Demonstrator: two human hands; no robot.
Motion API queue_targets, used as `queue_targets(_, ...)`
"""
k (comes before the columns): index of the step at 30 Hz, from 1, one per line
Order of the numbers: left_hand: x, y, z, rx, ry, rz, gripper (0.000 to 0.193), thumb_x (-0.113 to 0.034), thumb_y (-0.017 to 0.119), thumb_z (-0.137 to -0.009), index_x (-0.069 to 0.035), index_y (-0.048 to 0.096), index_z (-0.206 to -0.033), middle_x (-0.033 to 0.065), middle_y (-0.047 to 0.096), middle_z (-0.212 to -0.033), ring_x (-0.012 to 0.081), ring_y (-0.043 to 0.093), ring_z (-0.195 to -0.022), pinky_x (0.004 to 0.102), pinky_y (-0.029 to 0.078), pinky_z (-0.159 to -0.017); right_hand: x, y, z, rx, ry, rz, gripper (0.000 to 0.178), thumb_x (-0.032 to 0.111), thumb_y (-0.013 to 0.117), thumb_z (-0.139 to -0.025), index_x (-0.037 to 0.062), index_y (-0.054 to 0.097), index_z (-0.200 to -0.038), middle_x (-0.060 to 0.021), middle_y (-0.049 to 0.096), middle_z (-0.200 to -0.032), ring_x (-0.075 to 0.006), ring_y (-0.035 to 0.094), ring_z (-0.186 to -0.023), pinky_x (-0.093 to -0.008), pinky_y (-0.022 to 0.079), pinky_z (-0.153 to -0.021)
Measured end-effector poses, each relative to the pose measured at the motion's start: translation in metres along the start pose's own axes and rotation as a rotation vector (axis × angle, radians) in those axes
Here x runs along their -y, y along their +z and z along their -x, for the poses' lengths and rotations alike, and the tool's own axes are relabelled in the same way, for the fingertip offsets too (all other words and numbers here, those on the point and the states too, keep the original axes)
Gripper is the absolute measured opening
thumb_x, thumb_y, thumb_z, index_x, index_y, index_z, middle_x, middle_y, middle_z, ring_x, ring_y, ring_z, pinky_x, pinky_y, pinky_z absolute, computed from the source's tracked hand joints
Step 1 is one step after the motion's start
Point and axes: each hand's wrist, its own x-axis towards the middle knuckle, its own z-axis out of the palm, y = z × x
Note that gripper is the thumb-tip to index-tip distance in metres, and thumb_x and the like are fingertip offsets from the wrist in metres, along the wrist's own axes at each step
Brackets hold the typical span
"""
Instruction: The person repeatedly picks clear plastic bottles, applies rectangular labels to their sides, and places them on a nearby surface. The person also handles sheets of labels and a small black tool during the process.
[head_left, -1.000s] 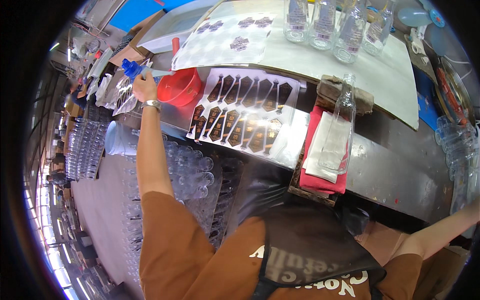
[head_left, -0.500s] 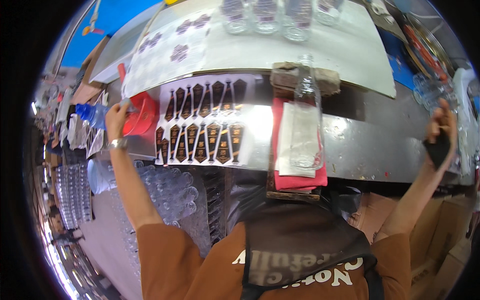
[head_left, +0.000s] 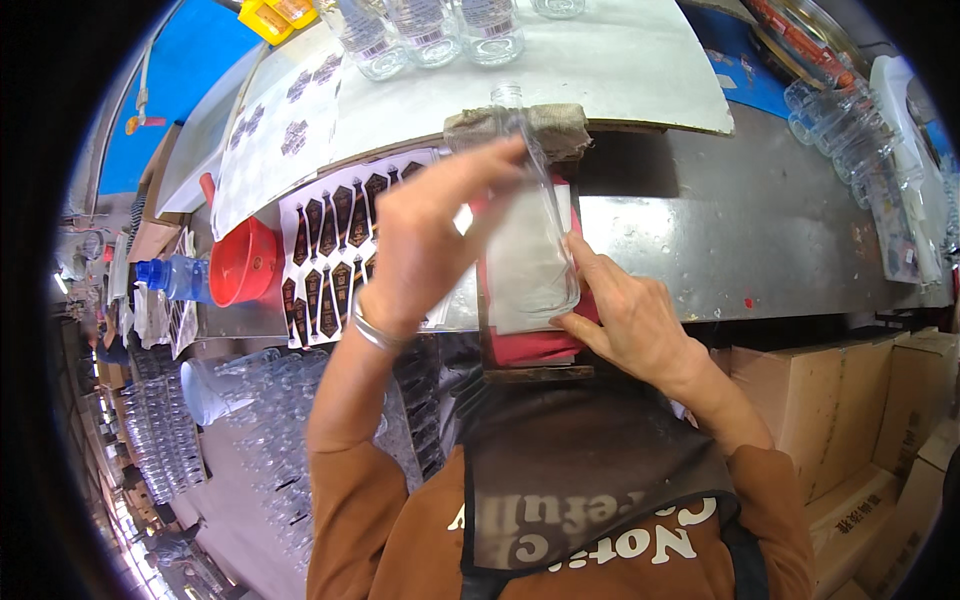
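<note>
A clear glass bottle (head_left: 548,275) lies in front of me, its neck on a cloth-wrapped rest (head_left: 560,125) and its body on a white cloth over a red pad (head_left: 545,350). My right hand (head_left: 632,312) grips the bottle's base end, thumb and fingers on its edge. Over the bottle's upper left side passes my left hand (head_left: 430,225), smeared by motion. Its fingers point toward the neck, and anything under them is hidden. Left of the bottle is a sheet of dark, tie-shaped labels (head_left: 330,250), partly covered by my left hand.
A red bucket (head_left: 243,262) and a blue-capped bottle (head_left: 180,278) stand at the left of the metal table (head_left: 660,270). Labelled bottles (head_left: 430,35) stand on the white board (head_left: 400,100) behind. Clear bottles (head_left: 840,125) lie at the far right; cardboard boxes (head_left: 820,400) are below.
My left hand has come from the red bucket to the bottle. My right hand has moved in from the far right and taken hold of the bottle's base. The view has shifted.
</note>
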Motion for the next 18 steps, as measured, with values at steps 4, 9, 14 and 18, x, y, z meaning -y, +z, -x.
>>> queue_targets(4,-0.016,0.015,0.031,0.061,0.150,-0.202,0.017,0.000,0.077,-0.080,-0.003,0.068,-0.094,0.0134,0.074,-0.115,0.0287,0.071,-0.109,0.0362,0.058,-0.089,-0.021,-0.011,-0.004,0.023,-0.137,-0.094,0.075,0.021,0.081,-0.081,0.0021,0.047,-0.145,-0.0193,0.068,-0.108,-0.0352,0.066,-0.079,-0.0412,0.054,-0.069)
queue_targets(9,-0.032,0.025,0.048,0.101,0.035,-0.147,0.020,-0.011,0.082,-0.078,-0.004,0.069,-0.091,0.0163,0.068,-0.128,0.0341,0.062,-0.125,0.0418,0.053,-0.098,-0.036,-0.021,-0.037,0.033,0.139,-0.483,0.044,0.015,0.069,-0.093,-0.0003,0.060,-0.133,-0.0028,0.070,-0.103,-0.0018,0.048,-0.058,-0.0228,0.042,-0.055)
queue_targets(14,-0.034,0.015,0.047,0.037,-0.041,0.186,0.017,-0.015,0.081,-0.078,-0.005,0.068,-0.084,0.0271,0.052,-0.145,0.0426,0.049,-0.137,0.0490,0.043,-0.109,-0.056,-0.004,-0.082,0.005,0.114,-0.788,0.046,0.035,0.057,-0.102,-0.0028,0.062,-0.128,-0.0110,0.072,-0.110,-0.0071,0.059,-0.064,-0.0228,0.051,-0.065)
queue_targets(18,-0.018,0.029,0.045,-0.116,-0.472,0.428,0.036,-0.010,0.065,-0.095,-0.002,0.063,-0.130,0.0229,0.041,-0.154,0.0335,0.052,-0.135,0.0396,0.052,-0.101,-0.039,-0.012,-0.097,0.045,0.174,-0.727,0.048,0.040,0.056,-0.102,-0.0039,0.066,-0.120,-0.0118,0.074,-0.105,-0.0109,0.062,-0.067,-0.0258,0.052,-0.067)
